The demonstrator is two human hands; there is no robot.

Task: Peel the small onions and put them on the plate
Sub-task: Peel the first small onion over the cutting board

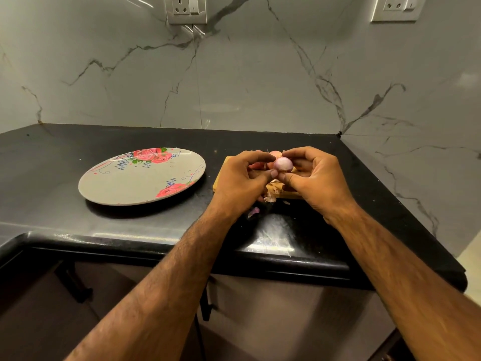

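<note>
Pinching one small onion (283,164) between left hand (240,179) and right hand (316,178); held it above wooden board (292,195), right of flowered plate (140,178)

A black counter (145,230) was set into a recess and closed in on the left, back and right by walls (260,74). These were clad in pale grey marble crossed by dark veins, and a vertical seam (198,100) was seen near the middle. Two white sockets were mounted high up, one (186,9) near the centre and one (398,7) to the right. Glare (273,243) was reflected on the counter's rounded front edge. Brown cabinets (286,321) were seen below, and pale floor (471,254) at the far right.
</note>
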